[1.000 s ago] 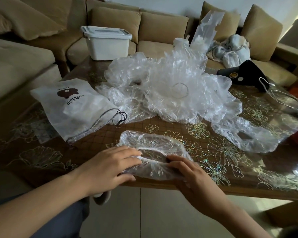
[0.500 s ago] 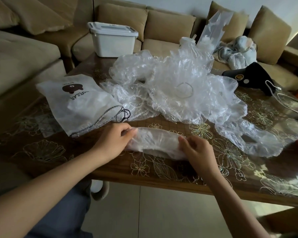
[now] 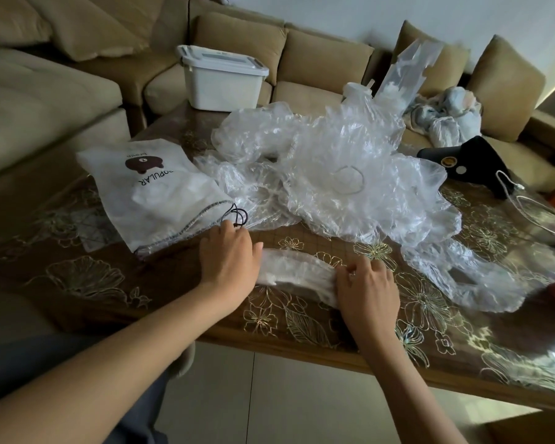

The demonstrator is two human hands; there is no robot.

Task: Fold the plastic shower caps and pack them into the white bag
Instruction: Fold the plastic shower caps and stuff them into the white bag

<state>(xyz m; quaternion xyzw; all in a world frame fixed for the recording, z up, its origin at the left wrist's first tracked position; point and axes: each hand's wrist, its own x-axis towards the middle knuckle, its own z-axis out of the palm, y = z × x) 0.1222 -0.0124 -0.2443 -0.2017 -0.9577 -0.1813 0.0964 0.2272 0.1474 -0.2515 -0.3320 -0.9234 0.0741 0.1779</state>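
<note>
Item under inspection: one folded shower cap (image 3: 293,269), pressed into a narrow flattened strip on the near part of the table (image 3: 87,283), just ahead of the front edge and just in front of the white bag (image 3: 161,193). The left hand (image 3: 228,259) lies palm down over the strip's left end with fingers extended, pressing rather than grasping. The right hand (image 3: 369,290) covers the right end with fingers bent; whether they pinch the film or only bear down on it cannot be told. Risks, as judged: the film is thin and springy, so the fold is likely to open once either hand lifts, and a hand must lift to open the bag. The table cover looks glossy, so the strip may slide toward the edge. The loose pile of caps (image 3: 343,174) lies close behind and could catch or drag along. The drawstring (image 3: 239,216), next to the left fingertips, may snag. Orientation: the strip's long axis runs left to right across the table, its left end slightly farther from the person and nearer the bag's mouth, its right end nearer the edge.
</note>
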